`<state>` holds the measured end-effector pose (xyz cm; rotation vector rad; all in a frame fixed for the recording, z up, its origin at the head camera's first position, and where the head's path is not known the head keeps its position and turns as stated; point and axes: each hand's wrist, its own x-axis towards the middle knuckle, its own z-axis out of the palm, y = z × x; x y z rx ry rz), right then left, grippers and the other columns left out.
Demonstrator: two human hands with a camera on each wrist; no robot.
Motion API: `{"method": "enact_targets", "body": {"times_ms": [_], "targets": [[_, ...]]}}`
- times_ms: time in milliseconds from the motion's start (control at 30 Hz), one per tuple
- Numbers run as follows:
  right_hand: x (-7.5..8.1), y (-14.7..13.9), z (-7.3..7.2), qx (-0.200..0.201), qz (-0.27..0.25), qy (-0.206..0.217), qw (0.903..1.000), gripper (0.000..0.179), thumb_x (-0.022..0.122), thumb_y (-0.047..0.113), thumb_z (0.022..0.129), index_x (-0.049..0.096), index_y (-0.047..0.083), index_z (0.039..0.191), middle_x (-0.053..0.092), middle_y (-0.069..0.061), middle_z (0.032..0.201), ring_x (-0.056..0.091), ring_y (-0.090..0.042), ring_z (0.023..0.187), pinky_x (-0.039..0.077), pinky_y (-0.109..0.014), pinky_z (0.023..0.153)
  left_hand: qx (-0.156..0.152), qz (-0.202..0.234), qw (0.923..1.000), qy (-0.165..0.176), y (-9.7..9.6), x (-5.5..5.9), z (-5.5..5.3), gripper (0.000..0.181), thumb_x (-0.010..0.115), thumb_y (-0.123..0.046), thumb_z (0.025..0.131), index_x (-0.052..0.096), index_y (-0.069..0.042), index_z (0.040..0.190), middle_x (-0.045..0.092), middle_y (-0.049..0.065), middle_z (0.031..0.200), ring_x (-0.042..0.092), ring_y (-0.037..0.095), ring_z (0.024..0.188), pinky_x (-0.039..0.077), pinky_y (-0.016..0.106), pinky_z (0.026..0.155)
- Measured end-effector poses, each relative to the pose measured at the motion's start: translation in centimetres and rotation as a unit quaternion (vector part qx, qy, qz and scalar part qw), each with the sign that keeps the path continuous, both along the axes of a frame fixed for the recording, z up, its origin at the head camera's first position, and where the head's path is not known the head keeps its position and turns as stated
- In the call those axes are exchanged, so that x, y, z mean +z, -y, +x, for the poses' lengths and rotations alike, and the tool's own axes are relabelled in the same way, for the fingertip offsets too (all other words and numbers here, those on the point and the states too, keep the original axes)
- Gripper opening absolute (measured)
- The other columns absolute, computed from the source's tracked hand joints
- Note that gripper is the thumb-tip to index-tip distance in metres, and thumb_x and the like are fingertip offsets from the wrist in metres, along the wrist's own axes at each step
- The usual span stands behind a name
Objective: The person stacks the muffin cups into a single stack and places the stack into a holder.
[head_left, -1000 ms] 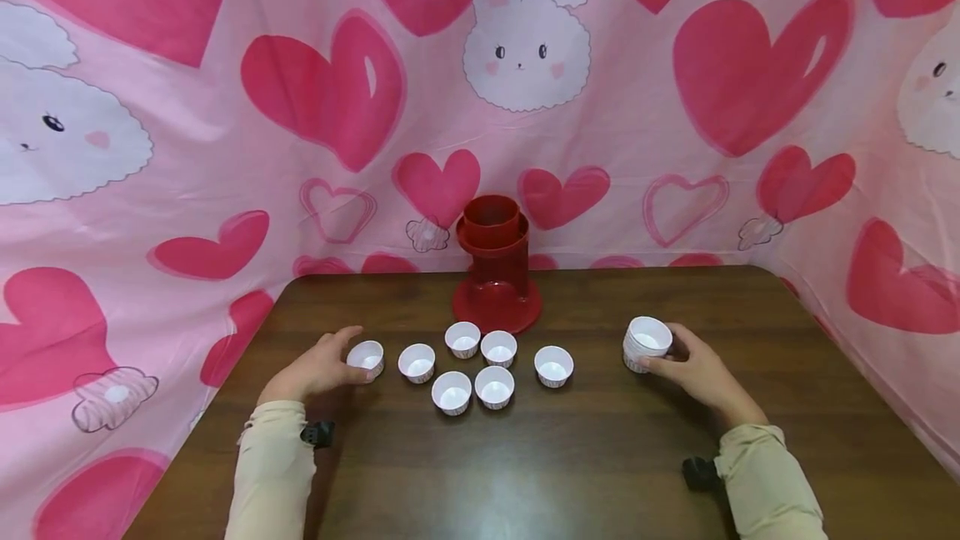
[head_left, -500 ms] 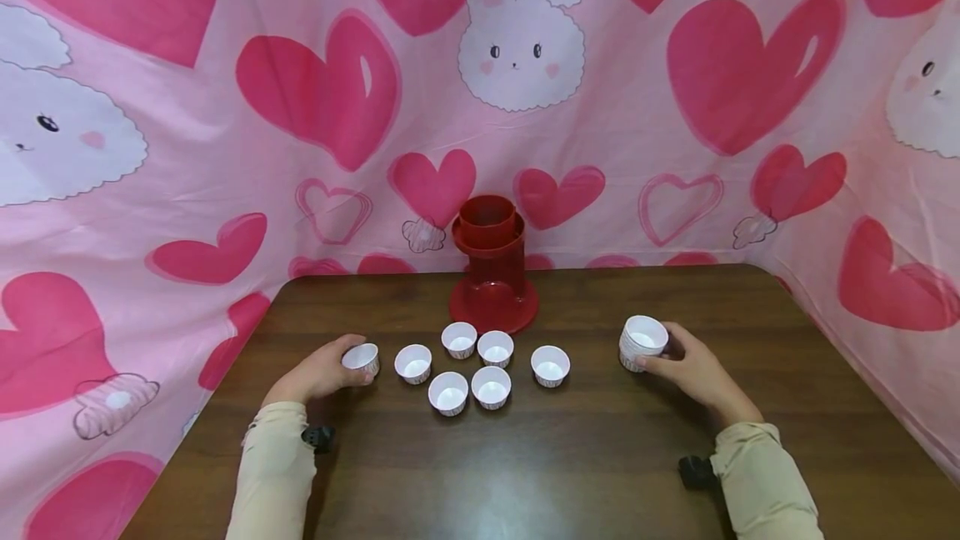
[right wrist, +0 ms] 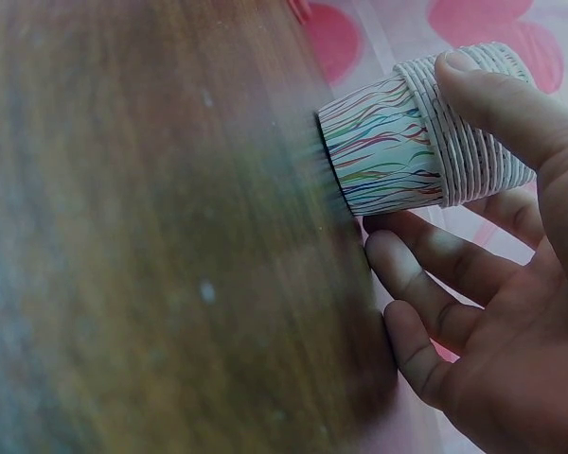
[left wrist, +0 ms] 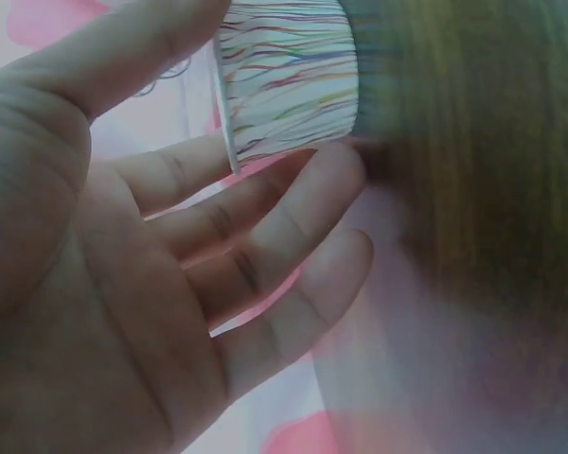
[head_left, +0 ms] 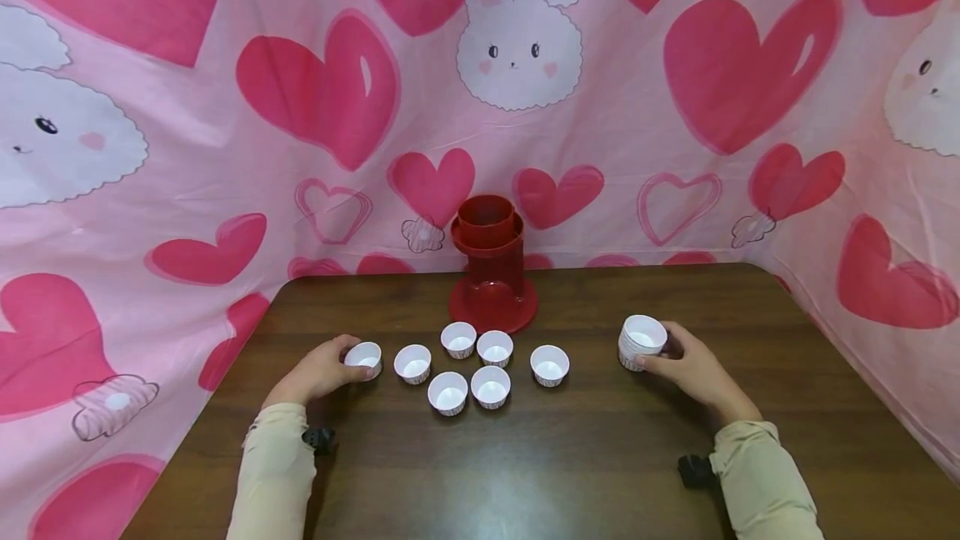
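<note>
At the left of the table, my left hand [head_left: 317, 372] grips a small white paper baking cup [head_left: 364, 360] between thumb and fingers. Thin coloured wavy lines run over that cup's side [left wrist: 289, 80] in the left wrist view, with the thumb at its rim. On the right, my right hand [head_left: 696, 367] holds a stack of nested paper baking cups [head_left: 639, 348], thumb on the layered rims and fingers round the far side. The stack [right wrist: 383, 151] stands with its base at the tabletop in the right wrist view. Several single baking cups [head_left: 447, 394] stand upright between the hands.
A red plastic stand [head_left: 491, 273] with a round base and a cup-like top rises behind the loose cups. Pink fabric [head_left: 322, 98] printed with hearts and rabbits surrounds the back and sides of the brown wooden table [head_left: 487, 473].
The left hand's fingers have closed in on its cup, which tipped briefly and now stands more level. My right hand stays on its stack. The head view has shifted slightly.
</note>
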<state>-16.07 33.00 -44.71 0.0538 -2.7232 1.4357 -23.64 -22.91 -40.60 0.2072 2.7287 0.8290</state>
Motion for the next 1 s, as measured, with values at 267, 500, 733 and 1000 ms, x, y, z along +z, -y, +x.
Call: {"method": "enact_targets", "body": {"times_ms": [267, 500, 733, 1000], "targets": [[0.1, -0.1, -0.1, 0.001, 0.010, -0.003, 0.9999, 0.062, 0.080, 0.023, 0.089, 0.050, -0.004, 0.136, 0.062, -0.022, 0.121, 0.059, -0.036, 0.108, 0.050, -0.045, 0.087, -0.003, -0.005, 0.9999, -0.015, -0.2, -0.2, -0.2, 0.079, 0.078, -0.036, 0.088, 0.045, 0.006, 0.146, 0.051, 0.032, 0.139, 0.048, 0.049, 0.126, 0.036, 0.066, 0.104], [0.0, -0.1, -0.1, 0.000, 0.008, -0.009, 0.9999, 0.060, 0.081, 0.022, 0.088, 0.052, -0.004, 0.134, 0.063, -0.021, 0.118, 0.059, -0.033, 0.105, 0.050, -0.043, 0.085, -0.005, 0.005, 0.9999, -0.013, -0.3, -0.4, -0.2, 0.078, 0.077, -0.031, 0.089, 0.042, 0.005, 0.148, 0.047, 0.033, 0.143, 0.045, 0.051, 0.130, 0.034, 0.068, 0.105], [0.0, -0.1, -0.2, 0.003, 0.001, -0.011, 0.9999, 0.060, 0.081, 0.021, 0.088, 0.051, -0.004, 0.134, 0.063, -0.021, 0.117, 0.059, -0.032, 0.104, 0.050, -0.041, 0.084, -0.002, 0.004, 0.9998, -0.020, -0.2, -0.6, -0.4, 0.081, 0.078, -0.038, 0.088, 0.042, 0.004, 0.148, 0.047, 0.033, 0.143, 0.045, 0.050, 0.130, 0.033, 0.067, 0.106], [0.0, 0.0, -0.3, 0.009, 0.002, -0.011, 0.9999, 0.065, 0.081, 0.021, 0.088, 0.048, -0.004, 0.138, 0.062, -0.021, 0.121, 0.058, -0.030, 0.105, 0.050, -0.034, 0.084, 0.004, 0.020, 0.9983, -0.054, 0.3, -1.0, -0.7, 0.072, 0.079, -0.035, 0.087, 0.049, 0.002, 0.142, 0.054, 0.029, 0.135, 0.052, 0.046, 0.121, 0.039, 0.065, 0.103]]}}
